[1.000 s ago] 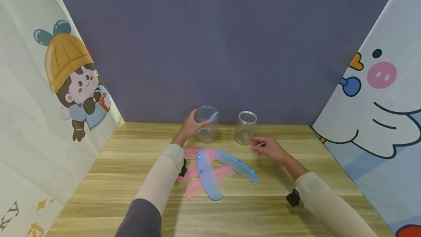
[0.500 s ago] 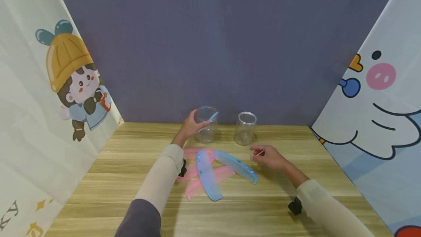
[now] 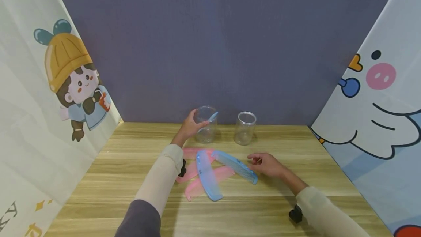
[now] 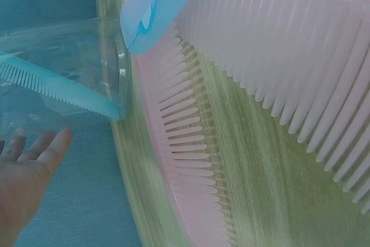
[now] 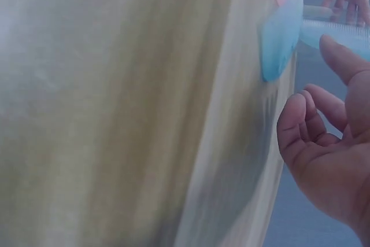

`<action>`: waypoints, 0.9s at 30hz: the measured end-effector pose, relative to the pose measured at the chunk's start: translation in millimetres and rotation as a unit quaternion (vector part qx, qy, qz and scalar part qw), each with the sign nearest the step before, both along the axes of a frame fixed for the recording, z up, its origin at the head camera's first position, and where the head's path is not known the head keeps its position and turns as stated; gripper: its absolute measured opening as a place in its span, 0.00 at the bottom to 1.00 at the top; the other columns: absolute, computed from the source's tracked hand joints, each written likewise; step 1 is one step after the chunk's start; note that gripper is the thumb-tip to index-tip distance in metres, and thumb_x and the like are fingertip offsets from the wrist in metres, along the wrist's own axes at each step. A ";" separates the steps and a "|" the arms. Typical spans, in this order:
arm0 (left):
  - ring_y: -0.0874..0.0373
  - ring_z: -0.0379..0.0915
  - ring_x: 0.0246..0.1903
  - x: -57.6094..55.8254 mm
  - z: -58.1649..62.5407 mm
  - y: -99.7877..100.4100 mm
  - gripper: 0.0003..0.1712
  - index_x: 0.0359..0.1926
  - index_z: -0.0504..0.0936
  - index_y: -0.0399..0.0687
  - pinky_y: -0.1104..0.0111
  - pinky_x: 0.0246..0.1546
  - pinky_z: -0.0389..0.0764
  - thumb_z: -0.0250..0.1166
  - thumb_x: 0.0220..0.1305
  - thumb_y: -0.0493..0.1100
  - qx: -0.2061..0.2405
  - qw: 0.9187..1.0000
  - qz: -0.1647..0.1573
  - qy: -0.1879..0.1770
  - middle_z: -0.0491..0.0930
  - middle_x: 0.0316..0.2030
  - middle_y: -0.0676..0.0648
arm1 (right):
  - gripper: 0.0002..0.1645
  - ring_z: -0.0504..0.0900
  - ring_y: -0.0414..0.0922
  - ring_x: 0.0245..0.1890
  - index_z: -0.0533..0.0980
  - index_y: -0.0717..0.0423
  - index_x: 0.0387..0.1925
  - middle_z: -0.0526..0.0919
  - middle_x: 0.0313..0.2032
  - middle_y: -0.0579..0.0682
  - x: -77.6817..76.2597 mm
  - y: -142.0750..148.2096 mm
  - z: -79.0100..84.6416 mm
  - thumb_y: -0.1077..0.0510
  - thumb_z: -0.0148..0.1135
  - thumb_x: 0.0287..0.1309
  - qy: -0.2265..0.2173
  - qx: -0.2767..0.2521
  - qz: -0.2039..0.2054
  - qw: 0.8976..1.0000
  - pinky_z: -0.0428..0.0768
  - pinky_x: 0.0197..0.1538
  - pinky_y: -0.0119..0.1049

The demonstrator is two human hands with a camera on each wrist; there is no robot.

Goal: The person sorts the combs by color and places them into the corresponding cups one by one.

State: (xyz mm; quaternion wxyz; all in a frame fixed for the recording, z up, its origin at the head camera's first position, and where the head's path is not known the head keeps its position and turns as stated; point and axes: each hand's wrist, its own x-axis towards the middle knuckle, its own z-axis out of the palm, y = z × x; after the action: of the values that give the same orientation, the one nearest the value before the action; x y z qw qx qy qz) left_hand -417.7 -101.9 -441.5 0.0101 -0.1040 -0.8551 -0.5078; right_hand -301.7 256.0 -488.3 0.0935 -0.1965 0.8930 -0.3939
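Observation:
My left hand [image 3: 190, 126] grips the side of a wide clear jar [image 3: 206, 136], its thumb across the front. A light blue comb [image 4: 55, 85] leans inside that jar, one end at the rim. My right hand [image 3: 269, 164] hovers by the toothed end of a blue comb [image 3: 237, 166] on the table; its fingers are loosely curled and hold nothing. In the right wrist view the thumb [image 5: 341, 59] stands apart from the fingers. Another blue comb [image 3: 208, 178] lies across several pink combs [image 3: 194, 188].
A second clear jar [image 3: 244, 136] with a silvery rim stands upright to the right of the first. Behind both rises a dark grey panel [image 3: 210, 46]. Printed cloths [image 3: 29, 120] flank the wooden table [image 3: 131, 200] on both sides.
My right hand has moved from beside the right jar toward me, down to the end of the right-hand blue comb. My left hand stays on its jar, and the combs lie as before.

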 end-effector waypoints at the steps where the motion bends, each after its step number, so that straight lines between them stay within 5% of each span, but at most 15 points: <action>1: 0.40 0.58 0.75 0.2 -0.6 0.0 0.60 0.81 0.47 0.50 0.45 0.73 0.65 0.71 0.61 0.64 0.001 1.000 0.000 -0.001 0.58 0.78 0.42 | 0.31 0.80 0.40 0.39 0.76 0.70 0.60 0.84 0.40 0.55 1.0 0.0 -1.6 0.54 0.72 0.61 0.002 0.005 0.002 1.000 0.80 0.40 0.28; 19: 0.38 0.57 0.75 -3.5 -2.8 -0.7 0.62 0.82 0.46 0.50 0.45 0.73 0.64 0.72 0.60 0.65 0.008 1.000 -0.004 -0.002 0.57 0.78 0.40 | 0.37 0.77 0.42 0.38 0.76 0.70 0.60 0.82 0.40 0.53 12.4 -2.4 -8.9 0.52 0.77 0.54 -0.003 0.016 0.003 1.000 0.78 0.38 0.28; 27: 0.38 0.58 0.74 -2.1 -1.6 0.5 0.60 0.81 0.47 0.49 0.45 0.73 0.64 0.72 0.61 0.63 0.013 1.000 -0.004 0.000 0.58 0.77 0.40 | 0.40 0.75 0.39 0.35 0.80 0.65 0.56 0.80 0.36 0.48 17.2 -5.6 -14.2 0.47 0.83 0.44 0.047 0.056 0.007 0.997 0.76 0.37 0.27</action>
State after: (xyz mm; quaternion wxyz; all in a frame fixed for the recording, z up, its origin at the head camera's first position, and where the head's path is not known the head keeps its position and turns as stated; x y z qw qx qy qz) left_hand -419.8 -101.4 -443.1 0.0099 -0.1071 -0.8479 -0.5192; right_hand -284.5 250.4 -502.5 0.0648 -0.2157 0.9155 -0.3333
